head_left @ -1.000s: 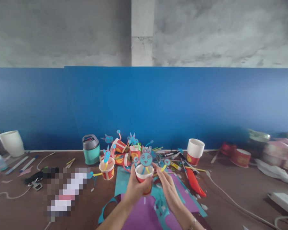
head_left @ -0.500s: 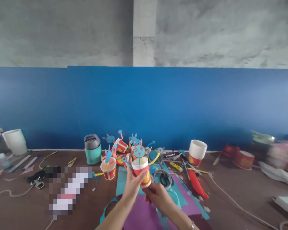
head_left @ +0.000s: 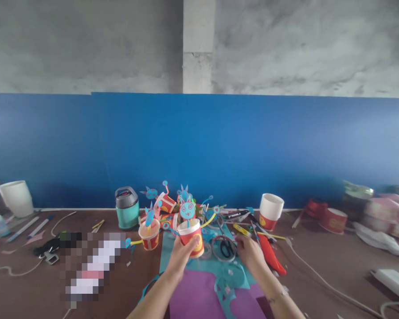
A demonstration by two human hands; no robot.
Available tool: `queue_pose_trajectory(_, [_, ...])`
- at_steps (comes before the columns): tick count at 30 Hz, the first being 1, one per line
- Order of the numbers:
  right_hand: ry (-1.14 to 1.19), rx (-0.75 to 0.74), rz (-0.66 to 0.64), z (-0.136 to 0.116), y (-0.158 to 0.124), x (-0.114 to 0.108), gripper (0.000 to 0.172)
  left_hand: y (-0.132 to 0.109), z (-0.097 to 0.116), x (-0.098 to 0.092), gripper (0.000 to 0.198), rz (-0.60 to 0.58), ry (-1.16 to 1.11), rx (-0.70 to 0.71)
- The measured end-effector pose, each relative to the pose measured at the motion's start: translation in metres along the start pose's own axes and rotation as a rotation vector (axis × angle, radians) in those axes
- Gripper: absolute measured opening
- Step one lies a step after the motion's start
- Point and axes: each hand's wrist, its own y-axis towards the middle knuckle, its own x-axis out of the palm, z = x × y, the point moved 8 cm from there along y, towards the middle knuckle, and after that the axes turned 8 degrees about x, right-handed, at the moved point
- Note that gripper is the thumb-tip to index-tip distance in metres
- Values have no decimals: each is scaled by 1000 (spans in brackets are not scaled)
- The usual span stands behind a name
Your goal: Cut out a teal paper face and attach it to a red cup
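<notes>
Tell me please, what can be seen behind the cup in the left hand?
Behind the cup held by the left hand, tipped red cups and another eared blue paper face show. Whatever the cup itself blocks cannot be seen.

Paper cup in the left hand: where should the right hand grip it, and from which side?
Bring the right hand in from the right, probably low on the paper cup, where its wall shows bare: the left hand covers the opposite side, while the yellow stem and blue paper face crowd the top.
</notes>
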Motion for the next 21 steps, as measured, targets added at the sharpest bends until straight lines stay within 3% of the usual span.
queue_pose_trajectory(5, [4, -55, -103, -8, -3, 17, 33, -1, 2, 1, 51, -2, -10, 8])
queue_pose_trajectory(10, [-80, -46, -46, -15, -12, 22, 26, -3, 2, 1, 54, 6, 0, 3])
queue_pose_trajectory(13, [-103, -17, -19, -13, -15, 23, 31, -4, 2, 2, 53, 0, -8, 14])
queue_pose_trajectory(17, [-51, 36, -2, -2, -11, 19, 41, 0, 2, -2, 52, 14, -28, 28])
queue_pose_trajectory(21, [139, 52, 11, 13, 2, 0, 41, 6, 3, -7, 53, 28, -38, 32])
